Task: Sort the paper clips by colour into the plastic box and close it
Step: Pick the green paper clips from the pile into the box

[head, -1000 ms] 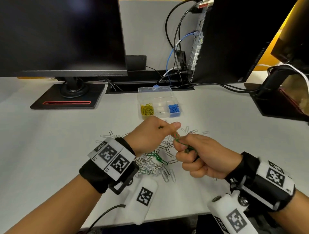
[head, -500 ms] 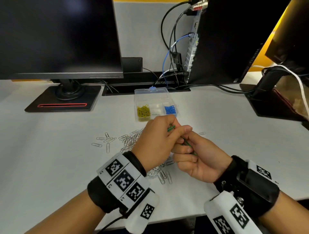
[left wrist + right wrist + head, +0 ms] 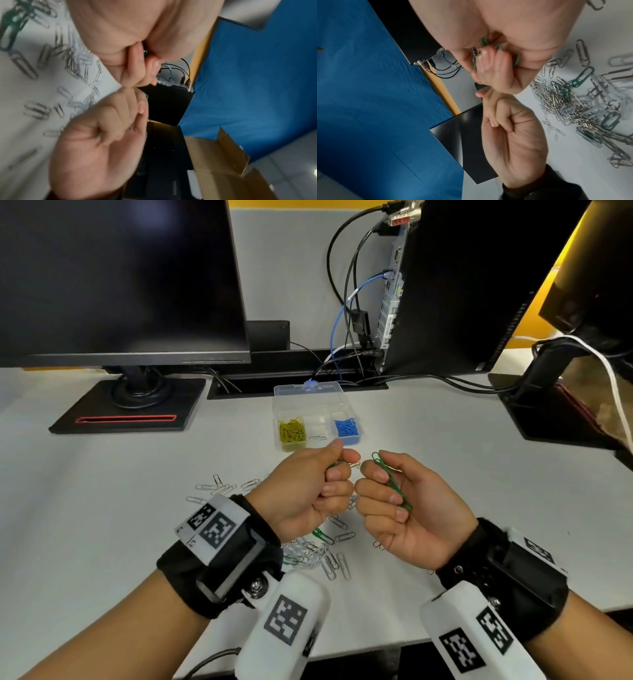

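Head view: both hands raised above the white surface (image 3: 102, 525), knuckles nearly touching
Right grip: right hand (image 3: 407, 508) clenched round a bundle of green wire paper clips (image 3: 394, 484) lying across its palm under the curled fingers
Left grip: left hand (image 3: 308, 491) clenched, thumb and forefinger pinching something green; a small silver clip seems to sit between the two grips, hard to tell
Box: clear plastic box with three compartments (image 3: 310, 395) just beyond both grips, lid open; yellow clips (image 3: 292, 431) on the left, blue clips (image 3: 346, 426) on the right, middle almost bare with one silver clip
Pile: tangled silver and green paper clips (image 3: 308, 553) below and behind the grips, toward the wrists
Step in hand: likely pulling a stray clip free of the green bundle
Doing it well: hold the bundle firm in the right grip, slide the snagged clip out along its loop instead of tugging, and check that only green remains before reaching for the box
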Motion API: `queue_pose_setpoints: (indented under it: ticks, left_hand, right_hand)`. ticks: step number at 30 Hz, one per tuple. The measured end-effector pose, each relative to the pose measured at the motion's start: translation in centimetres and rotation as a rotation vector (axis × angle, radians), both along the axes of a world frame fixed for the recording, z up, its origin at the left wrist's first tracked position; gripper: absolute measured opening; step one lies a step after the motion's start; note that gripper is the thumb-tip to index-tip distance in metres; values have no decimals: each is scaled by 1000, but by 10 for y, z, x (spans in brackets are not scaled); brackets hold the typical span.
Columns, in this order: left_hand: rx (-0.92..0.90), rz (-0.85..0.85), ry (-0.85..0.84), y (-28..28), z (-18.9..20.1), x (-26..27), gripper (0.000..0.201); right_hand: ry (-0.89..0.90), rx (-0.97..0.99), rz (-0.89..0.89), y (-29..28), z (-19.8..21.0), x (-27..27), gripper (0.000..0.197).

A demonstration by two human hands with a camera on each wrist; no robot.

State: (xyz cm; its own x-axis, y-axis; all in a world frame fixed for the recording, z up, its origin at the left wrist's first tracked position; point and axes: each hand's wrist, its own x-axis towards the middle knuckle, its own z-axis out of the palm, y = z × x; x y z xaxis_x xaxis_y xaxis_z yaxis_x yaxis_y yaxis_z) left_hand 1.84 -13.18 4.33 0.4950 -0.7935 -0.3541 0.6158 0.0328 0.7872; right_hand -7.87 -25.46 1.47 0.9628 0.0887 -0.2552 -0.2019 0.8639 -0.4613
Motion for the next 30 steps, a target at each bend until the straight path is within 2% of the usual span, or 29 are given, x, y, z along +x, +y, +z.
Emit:
queue_pose_setpoints:
  ticks: [4,7,9,10,13,20,23,30]
  left_hand:
    - [-75,102,417,2,-3,14,33]
    - [-85,152,498,5,-5,27,29]
    - [-61,173,482,9,-6,34,30]
    - [-45,179,458,12,-7,38,31]
    - [-30,226,401,17,-9,49,36]
    - [10,380,309,21,-14,66,39]
    - [7,407,284,21,-16,68,38]
    - [-22,369,265,23,-18,71,38]
  right_hand:
    - [81,62,-37,-2,2,0,23]
    - [158,106,-73,-6,1,1,9]
    - [205,133,-77,-10,2,2,11]
    - [245,125,-96,-14,4,3,5]
    - [340,102,-161,-29,11,8,20]
    - [464,-223,-226,-60,31,70,30]
    - [455,-292,-220,-63,26,98,39]
    - [352,-487,-188,-58,24,139,42]
